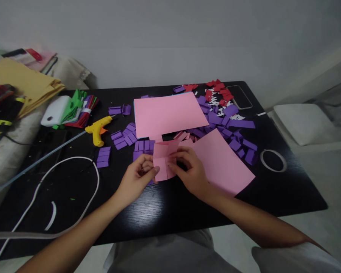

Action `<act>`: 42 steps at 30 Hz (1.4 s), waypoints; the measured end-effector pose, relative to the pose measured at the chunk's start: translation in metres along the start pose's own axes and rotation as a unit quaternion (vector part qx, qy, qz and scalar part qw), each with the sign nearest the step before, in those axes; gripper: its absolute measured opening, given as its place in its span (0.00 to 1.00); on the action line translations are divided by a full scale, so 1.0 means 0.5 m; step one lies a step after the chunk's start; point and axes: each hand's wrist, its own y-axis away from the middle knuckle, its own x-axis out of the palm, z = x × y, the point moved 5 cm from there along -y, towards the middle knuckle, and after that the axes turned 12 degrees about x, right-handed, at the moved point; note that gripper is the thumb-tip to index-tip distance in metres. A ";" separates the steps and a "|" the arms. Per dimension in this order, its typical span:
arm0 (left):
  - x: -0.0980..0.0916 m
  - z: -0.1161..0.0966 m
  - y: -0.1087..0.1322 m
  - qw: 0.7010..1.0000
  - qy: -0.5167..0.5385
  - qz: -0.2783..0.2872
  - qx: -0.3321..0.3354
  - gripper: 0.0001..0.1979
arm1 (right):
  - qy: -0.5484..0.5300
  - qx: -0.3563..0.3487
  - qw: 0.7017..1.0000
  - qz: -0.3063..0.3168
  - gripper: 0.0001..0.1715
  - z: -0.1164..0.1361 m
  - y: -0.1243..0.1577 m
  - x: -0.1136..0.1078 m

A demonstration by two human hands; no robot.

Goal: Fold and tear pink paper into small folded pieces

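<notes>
A small creased pink paper piece (161, 170) is held up between both hands near the middle of the table. My left hand (138, 176) pinches its left edge, thumb in front. At the right side my right hand (191, 168) grips the same piece with its fingers curled. Behind it lies a large pink sheet (170, 113) with a blue edge under it. Another pink sheet (221, 163) lies to the right, partly beneath my right forearm. Folded purple pieces (143, 146) lie just behind my left hand.
A yellow glue gun (98, 131) and a looping white cable (98, 182) are on the left of the black table (290, 193). Red scraps (223, 93) and purple pieces (230, 123) cover the back right, with a tape ring (273, 160) nearby. Yellow envelopes (31, 85) sit far left.
</notes>
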 end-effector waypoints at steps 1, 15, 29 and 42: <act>-0.003 -0.002 0.000 1.000 -0.013 -0.007 0.008 0.15 | 0.041 -0.024 0.999 -0.023 0.09 0.008 0.003 -0.004; -0.005 -0.013 0.017 0.973 -0.208 0.042 0.090 0.08 | -0.040 0.070 0.996 0.044 0.10 -0.003 0.004 0.012; 0.000 -0.027 0.015 0.970 -0.225 0.057 0.077 0.14 | 0.025 -0.013 0.999 0.046 0.04 0.026 0.020 0.013; -0.004 -0.026 0.011 0.981 -0.182 0.032 0.060 0.13 | 0.078 -0.150 0.985 0.041 0.03 0.041 0.039 0.020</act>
